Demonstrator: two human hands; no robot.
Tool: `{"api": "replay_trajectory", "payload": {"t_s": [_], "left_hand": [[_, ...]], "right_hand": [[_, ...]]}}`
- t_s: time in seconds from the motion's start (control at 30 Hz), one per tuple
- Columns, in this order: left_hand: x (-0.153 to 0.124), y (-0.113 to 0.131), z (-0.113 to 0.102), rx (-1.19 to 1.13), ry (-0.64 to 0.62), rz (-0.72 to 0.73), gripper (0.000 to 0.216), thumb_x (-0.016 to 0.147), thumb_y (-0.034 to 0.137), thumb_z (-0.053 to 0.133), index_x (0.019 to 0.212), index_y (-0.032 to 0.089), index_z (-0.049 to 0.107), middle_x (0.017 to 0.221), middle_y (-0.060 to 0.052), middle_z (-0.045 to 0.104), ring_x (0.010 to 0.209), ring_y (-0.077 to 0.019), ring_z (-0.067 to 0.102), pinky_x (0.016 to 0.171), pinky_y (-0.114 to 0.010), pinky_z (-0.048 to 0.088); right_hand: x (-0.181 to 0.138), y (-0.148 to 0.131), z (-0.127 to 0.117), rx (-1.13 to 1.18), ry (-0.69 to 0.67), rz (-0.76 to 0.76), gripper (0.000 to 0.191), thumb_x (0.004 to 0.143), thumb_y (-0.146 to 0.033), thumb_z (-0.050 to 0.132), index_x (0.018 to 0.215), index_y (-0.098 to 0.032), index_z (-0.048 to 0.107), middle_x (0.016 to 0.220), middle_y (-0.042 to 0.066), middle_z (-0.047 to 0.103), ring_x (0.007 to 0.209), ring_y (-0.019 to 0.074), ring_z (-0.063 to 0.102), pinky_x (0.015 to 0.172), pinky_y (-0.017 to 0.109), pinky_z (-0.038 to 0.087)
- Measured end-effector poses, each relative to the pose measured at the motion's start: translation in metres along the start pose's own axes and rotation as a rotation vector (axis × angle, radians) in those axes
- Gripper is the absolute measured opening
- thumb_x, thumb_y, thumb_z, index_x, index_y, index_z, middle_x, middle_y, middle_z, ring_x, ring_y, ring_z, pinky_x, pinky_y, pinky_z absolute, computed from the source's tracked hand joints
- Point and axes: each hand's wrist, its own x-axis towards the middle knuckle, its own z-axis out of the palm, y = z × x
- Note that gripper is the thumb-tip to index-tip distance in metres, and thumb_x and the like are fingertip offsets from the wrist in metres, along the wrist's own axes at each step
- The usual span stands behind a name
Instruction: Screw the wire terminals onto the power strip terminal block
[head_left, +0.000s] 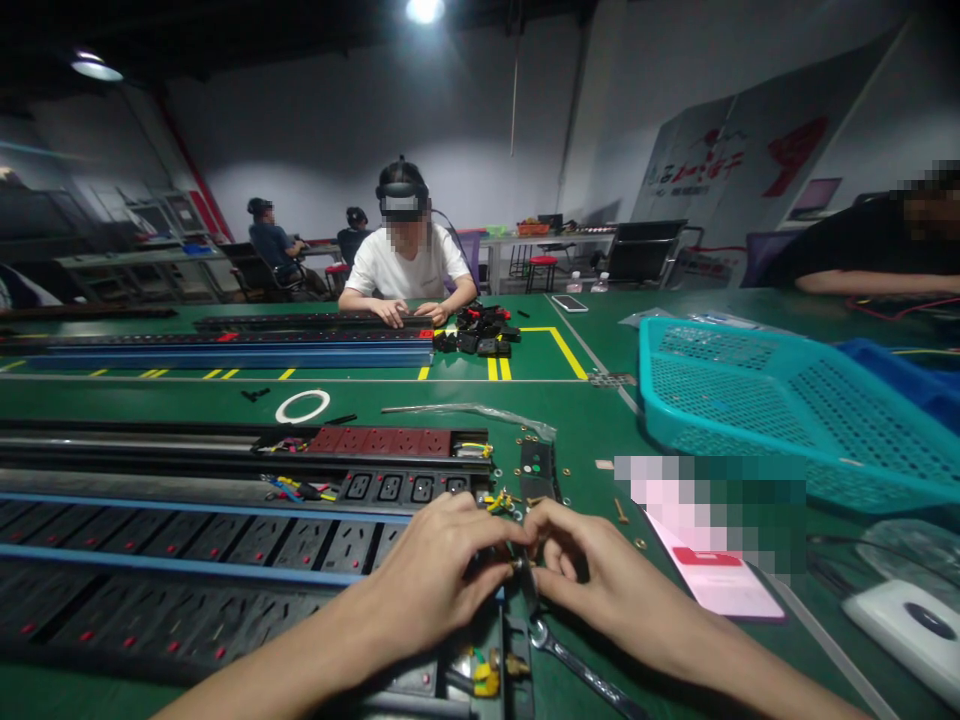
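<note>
This is an electrical assembly workshop: long green workbenches (465,362) marked with yellow tape lines (559,350) carry half-assembled rack power strips (390,488), with loose brass nuts (640,544) and a steel spanner (570,660) nearby. A teal plastic basket (750,400) sits on the right. Across the grey-walled hall (337,120), a person (409,265) works at the far bench.

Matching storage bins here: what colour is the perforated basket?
The basket is turquoise, best seen in the head view.
</note>
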Motion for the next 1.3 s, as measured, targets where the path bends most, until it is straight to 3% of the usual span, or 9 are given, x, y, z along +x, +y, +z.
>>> {"api": "replay_trajectory", "payload": {"t_s": [0.23, 0.37, 0.43, 0.6, 0.73, 0.97, 1.03, 1.13, 1.3], "left_hand": [[-0.0001, -0.0016, 0.0017, 0.043, 0.006, 0.086, 0.033, 0.091, 0.008, 0.063, 0.120, 0.023, 0.063, 0.100, -0.003, 0.072, 0.083, -0.0204, 0.055, 0.074, -0.032, 0.037], [0.0000, -0.0011, 0.0005, 0.067, -0.007, 0.139, 0.028, 0.094, 0.005, 0.054, 0.115, 0.023, 0.063, 0.095, -0.001, 0.070, 0.081, -0.0191, 0.053, 0.073, -0.032, 0.035], [0.0007, -0.0002, -0.0006, 0.070, -0.011, 0.143, 0.026, 0.093, 0.005, 0.053, 0.111, 0.022, 0.064, 0.093, -0.001, 0.069, 0.081, -0.0190, 0.052, 0.073, -0.032, 0.035], [0.0023, -0.0007, -0.0009, 0.066, -0.017, 0.129, 0.028, 0.092, 0.006, 0.052, 0.111, 0.022, 0.064, 0.094, -0.002, 0.070, 0.082, -0.0193, 0.053, 0.072, -0.032, 0.036], [0.0025, -0.0024, 0.0003, 0.035, -0.013, 0.099, 0.024, 0.091, 0.007, 0.058, 0.108, 0.022, 0.065, 0.096, -0.002, 0.070, 0.084, -0.0191, 0.054, 0.074, -0.031, 0.037], [0.0021, 0.0018, -0.0025, -0.008, -0.020, 0.001, 0.023, 0.088, 0.008, 0.069, 0.105, 0.022, 0.066, 0.092, -0.002, 0.066, 0.086, -0.0195, 0.054, 0.075, -0.029, 0.039], [0.0021, 0.0018, -0.0024, -0.009, -0.017, 0.002, 0.022, 0.088, 0.008, 0.069, 0.104, 0.022, 0.065, 0.091, -0.002, 0.065, 0.085, -0.0196, 0.054, 0.074, -0.029, 0.039], [0.0022, 0.0009, -0.0019, -0.024, -0.002, 0.012, 0.024, 0.087, 0.007, 0.070, 0.106, 0.022, 0.065, 0.092, -0.001, 0.066, 0.084, -0.0192, 0.055, 0.075, -0.029, 0.039], [0.0027, 0.0013, -0.0024, -0.029, 0.009, 0.008, 0.026, 0.085, 0.006, 0.071, 0.104, 0.022, 0.066, 0.091, -0.001, 0.066, 0.083, -0.0189, 0.055, 0.074, -0.029, 0.039]], "right_hand": [[0.0017, 0.0055, 0.0017, 0.009, 0.001, -0.022, 0.001, 0.096, -0.022, 0.052, 0.096, -0.023, 0.051, 0.075, -0.005, 0.052, 0.066, 0.0133, 0.050, 0.060, 0.023, 0.036], [0.0004, 0.0053, 0.0008, 0.050, -0.027, -0.023, 0.008, 0.103, -0.027, 0.041, 0.100, -0.024, 0.048, 0.070, -0.007, 0.050, 0.063, 0.0131, 0.049, 0.060, 0.024, 0.036], [-0.0004, 0.0030, -0.0012, 0.068, -0.032, -0.006, 0.004, 0.101, -0.027, 0.046, 0.102, -0.024, 0.049, 0.074, -0.006, 0.052, 0.065, 0.0127, 0.050, 0.061, 0.024, 0.037], [-0.0008, -0.0012, -0.0018, 0.073, -0.014, 0.004, 0.023, 0.085, -0.014, 0.061, 0.102, -0.024, 0.050, 0.080, -0.005, 0.054, 0.067, 0.0117, 0.051, 0.059, 0.022, 0.039], [-0.0004, 0.0024, 0.0034, 0.003, 0.024, -0.022, 0.017, 0.088, -0.013, 0.057, 0.100, -0.024, 0.050, 0.083, -0.004, 0.055, 0.067, 0.0121, 0.051, 0.060, 0.023, 0.039], [0.0006, 0.0043, 0.0002, 0.016, 0.042, -0.046, 0.008, 0.101, -0.020, 0.041, 0.096, -0.024, 0.046, 0.072, -0.007, 0.046, 0.064, 0.0130, 0.045, 0.059, 0.025, 0.034], [0.0009, 0.0029, -0.0018, 0.033, 0.035, -0.028, 0.003, 0.100, -0.022, 0.046, 0.098, -0.024, 0.046, 0.075, -0.006, 0.047, 0.064, 0.0128, 0.047, 0.059, 0.024, 0.035], [0.0001, 0.0004, -0.0021, 0.043, 0.006, -0.004, 0.017, 0.091, -0.017, 0.059, 0.101, -0.024, 0.047, 0.079, -0.006, 0.050, 0.065, 0.0122, 0.051, 0.058, 0.023, 0.037], [-0.0016, 0.0009, 0.0026, 0.006, 0.029, -0.027, 0.017, 0.091, -0.013, 0.057, 0.100, -0.024, 0.048, 0.078, -0.006, 0.053, 0.063, 0.0118, 0.051, 0.058, 0.023, 0.037]]}}
